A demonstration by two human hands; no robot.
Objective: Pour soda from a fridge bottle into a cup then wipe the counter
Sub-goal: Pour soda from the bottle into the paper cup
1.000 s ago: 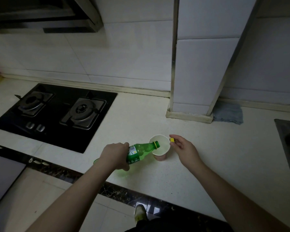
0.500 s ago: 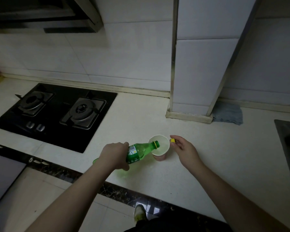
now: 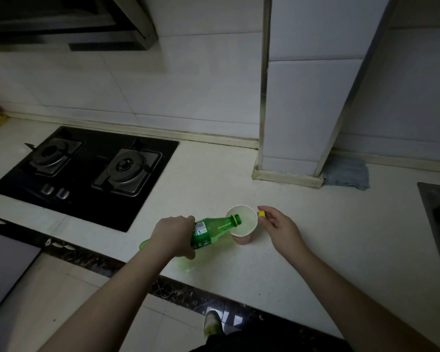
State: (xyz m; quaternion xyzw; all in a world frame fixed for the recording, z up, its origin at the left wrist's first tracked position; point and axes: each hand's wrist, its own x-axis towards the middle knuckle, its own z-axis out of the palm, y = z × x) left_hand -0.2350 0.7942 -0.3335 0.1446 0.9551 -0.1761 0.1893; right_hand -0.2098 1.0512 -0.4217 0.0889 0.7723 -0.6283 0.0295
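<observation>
The left hand (image 3: 173, 233) has its grip wrapped round the body of the green soda bottle (image 3: 214, 228), which lies tilted almost level, its yellow-ringed mouth over the rim of the paper cup (image 3: 242, 227). Pale liquid shows inside the cup, which stands on the white desk (image 3: 328, 237). Just right of the cup, the right hand (image 3: 281, 226) pinches the yellow cap (image 3: 261, 213) between thumb and fingertips, its grip closed on it. A grey-blue cloth (image 3: 347, 172) lies well behind, beside the tiled pillar (image 3: 302, 110). A black gas hob (image 3: 87, 171) sits to the left.
</observation>
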